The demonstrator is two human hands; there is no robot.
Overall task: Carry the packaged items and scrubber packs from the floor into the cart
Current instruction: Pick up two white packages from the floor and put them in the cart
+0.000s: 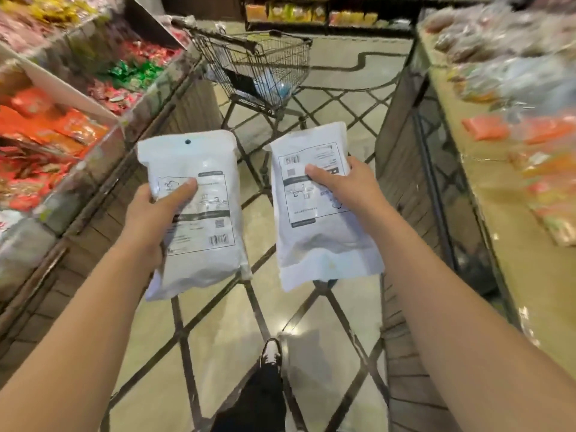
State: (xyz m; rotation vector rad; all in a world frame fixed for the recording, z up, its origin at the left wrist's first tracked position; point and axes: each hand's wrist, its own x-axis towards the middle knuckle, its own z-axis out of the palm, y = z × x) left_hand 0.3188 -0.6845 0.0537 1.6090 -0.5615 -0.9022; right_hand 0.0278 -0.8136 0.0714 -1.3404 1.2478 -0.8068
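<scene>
I hold two white packaged items out in front of me over the aisle floor. My left hand (152, 213) grips the left white package (199, 244), thumb across its printed label. My right hand (346, 185) grips the right white package (324, 241), which is turned upside down with its barcode at the top. A wire shopping cart (280, 54) stands farther up the aisle, ahead of both packages. Inside it lies something pale blue and white, blurred behind the wires.
A slanted display of red, orange and green snack bags (62, 120) lines the left side. A counter of bagged goods (511, 126) runs along the right. The tiled floor (224, 338) with dark diamond lines lies between them, and my shoe (271, 353) is on it.
</scene>
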